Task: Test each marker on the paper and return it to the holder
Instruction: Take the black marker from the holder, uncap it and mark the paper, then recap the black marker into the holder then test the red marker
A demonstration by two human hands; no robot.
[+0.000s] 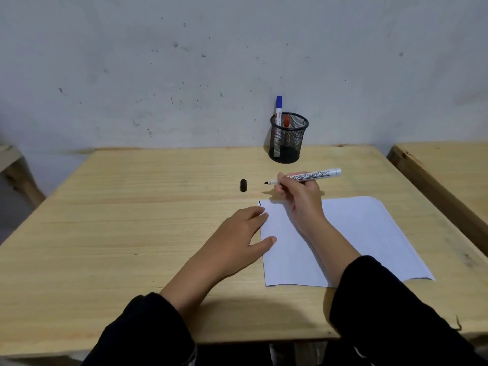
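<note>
At table's back edge, mesh holder (288, 140): blue marker (278, 108), red marker (286, 121) | right fingers (284, 180) pinch black marker (314, 176) | left fingers (257, 213) spread

The white-barrelled, uncapped black marker (309, 177) that your right hand (299, 196) holds carries the only readable wording: outlined black letters along the barrel spelling "boardmarker", seen upside down from your viewpoint, with the first letter partly covered by your fingers. The blue-capped white marker (278, 108) standing in the black wire-mesh holder (288, 138) has small print on its barrel, too small to read. The white sheet of paper (356, 233) bears a short dark pen stroke near its far left corner, no words.
</note>
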